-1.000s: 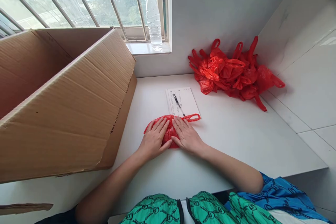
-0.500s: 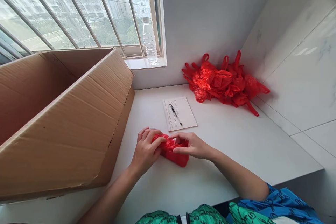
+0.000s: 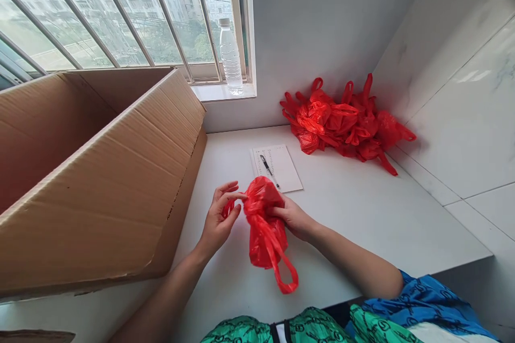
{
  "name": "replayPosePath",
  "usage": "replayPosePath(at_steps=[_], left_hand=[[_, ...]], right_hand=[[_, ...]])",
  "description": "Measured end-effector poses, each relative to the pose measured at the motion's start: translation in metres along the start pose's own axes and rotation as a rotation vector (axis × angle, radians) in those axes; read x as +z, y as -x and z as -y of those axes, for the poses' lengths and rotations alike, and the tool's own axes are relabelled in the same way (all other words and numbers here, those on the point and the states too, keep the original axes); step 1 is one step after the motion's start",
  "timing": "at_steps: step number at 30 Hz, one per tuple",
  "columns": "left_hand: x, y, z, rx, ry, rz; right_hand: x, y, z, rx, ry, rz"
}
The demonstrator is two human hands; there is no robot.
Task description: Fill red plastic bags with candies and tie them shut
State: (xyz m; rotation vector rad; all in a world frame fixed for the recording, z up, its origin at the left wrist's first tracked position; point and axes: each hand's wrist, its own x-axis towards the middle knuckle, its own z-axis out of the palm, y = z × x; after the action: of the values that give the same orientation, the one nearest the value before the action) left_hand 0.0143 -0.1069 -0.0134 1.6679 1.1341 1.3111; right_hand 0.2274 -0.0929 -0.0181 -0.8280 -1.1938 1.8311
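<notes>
A red plastic bag [image 3: 263, 241] is held up over the white table, bunched near its top around something I cannot see. One of its handle loops hangs down at the front, towards me. My right hand [image 3: 295, 218] grips the bag from the right, thumb in front and the other fingers hidden behind it. On the left side, my left hand [image 3: 219, 217] curls its fingers about the other red handle, with the index fingertip touching the bunched part. Just behind the bag lies a white notebook [image 3: 287, 169] with a black pen [image 3: 265, 164] on it.
A large open cardboard box [image 3: 132, 182] takes up the left of the table [image 3: 354, 214]. At the back right, a heap of red plastic bags [image 3: 338, 120] lies against the wall. A clear water bottle [image 3: 230, 59] stands on the windowsill.
The bag was lying flat on the table under both hands. Now it is raised and turned upright, one handle hanging free. My right hand has shifted from its top to its side.
</notes>
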Motion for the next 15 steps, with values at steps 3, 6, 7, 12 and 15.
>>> replayPosePath(at_steps=[3, 6, 7, 12, 15], left_hand=[[0.000, 0.000, -0.001, -0.220, 0.174, -0.007], [0.011, 0.007, -0.003, -0.451, 0.337, 0.154], [0.015, 0.009, -0.003, -0.496, 0.352, 0.221], [0.021, 0.011, -0.005, -0.437, 0.233, 0.308], [0.013, 0.004, -0.003, -0.502, 0.294, 0.245]], right_hand=[[-0.006, 0.000, 0.005, -0.033, 0.036, -0.076], [-0.004, 0.003, 0.008, -0.083, 0.073, -0.104], [-0.002, 0.004, 0.008, -0.098, 0.075, -0.097], [0.001, 0.006, 0.008, -0.029, 0.020, -0.016], [-0.006, 0.003, 0.008, 0.064, -0.054, -0.036]])
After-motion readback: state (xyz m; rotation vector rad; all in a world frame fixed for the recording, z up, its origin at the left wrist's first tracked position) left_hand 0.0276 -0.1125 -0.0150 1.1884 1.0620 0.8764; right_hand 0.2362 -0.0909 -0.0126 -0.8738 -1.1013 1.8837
